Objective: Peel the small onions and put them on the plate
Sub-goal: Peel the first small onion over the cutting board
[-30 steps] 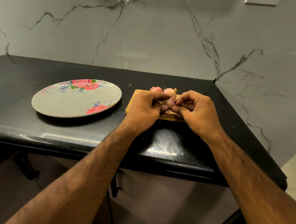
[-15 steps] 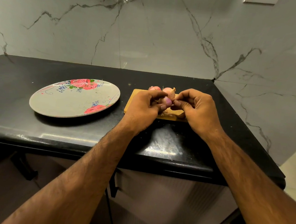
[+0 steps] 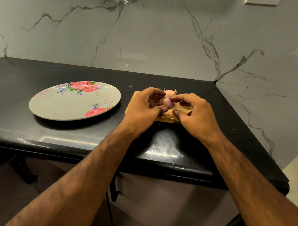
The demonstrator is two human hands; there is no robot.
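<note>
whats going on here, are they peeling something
A person is peeling small onions over a wooden board on a black counter. The left hand grips one onion, partly stripped. The right hand has its curled fingers at the onion's skin; whether it pinches any is hard to tell. Another onion sits behind it. The flowered plate to the left holds no onion yet.

Part-peeled purple onion (image 3: 165,102); unpeeled onion (image 3: 170,93) just behind; floral plate (image 3: 71,105) well left
</note>
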